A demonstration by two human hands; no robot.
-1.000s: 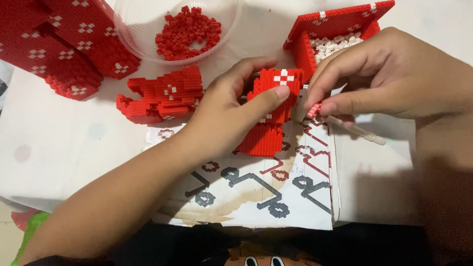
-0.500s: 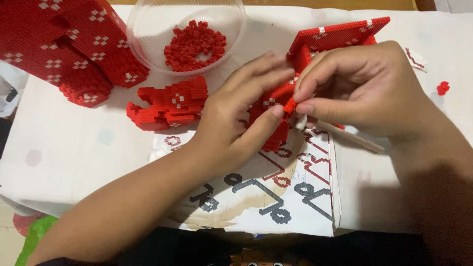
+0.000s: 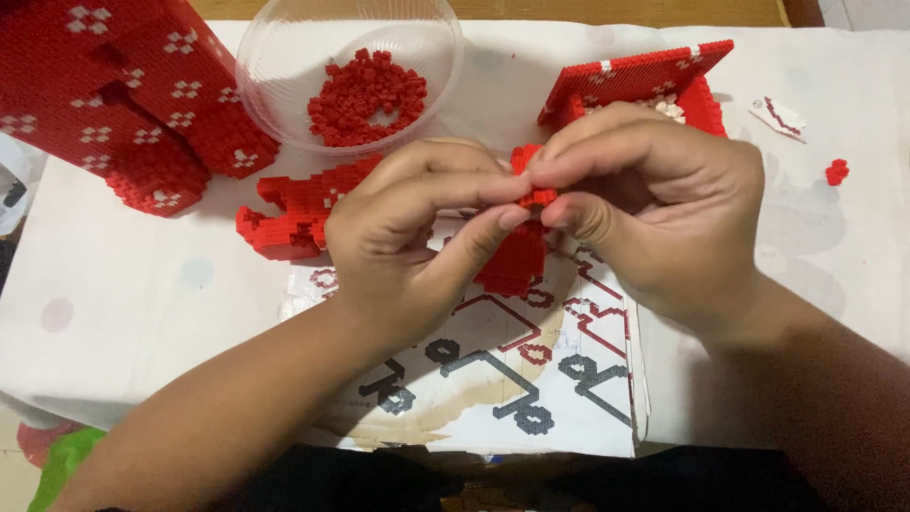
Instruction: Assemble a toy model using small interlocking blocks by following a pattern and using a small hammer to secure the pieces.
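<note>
My left hand (image 3: 408, 237) and my right hand (image 3: 654, 209) meet over a small red block piece (image 3: 517, 256) made of tiny bricks. Fingers of both hands pinch its top, where a few red studs (image 3: 536, 196) show between the fingertips. The lower part of the piece hangs over a printed instruction sheet (image 3: 531, 379). Most of the piece is hidden by my fingers.
A clear plastic bowl (image 3: 284, 57) holds several loose red bricks (image 3: 368, 95). A large red built section with white patterns (image 3: 114, 104) stands at the far left. A smaller red assembly (image 3: 294, 213) lies beside my left hand. An open red box shape (image 3: 645, 76) sits behind my right hand.
Both hands have closed in tighter around the red piece, and my right hand now covers more of it. The thin stick seen in my right hand one second ago is out of sight.
</note>
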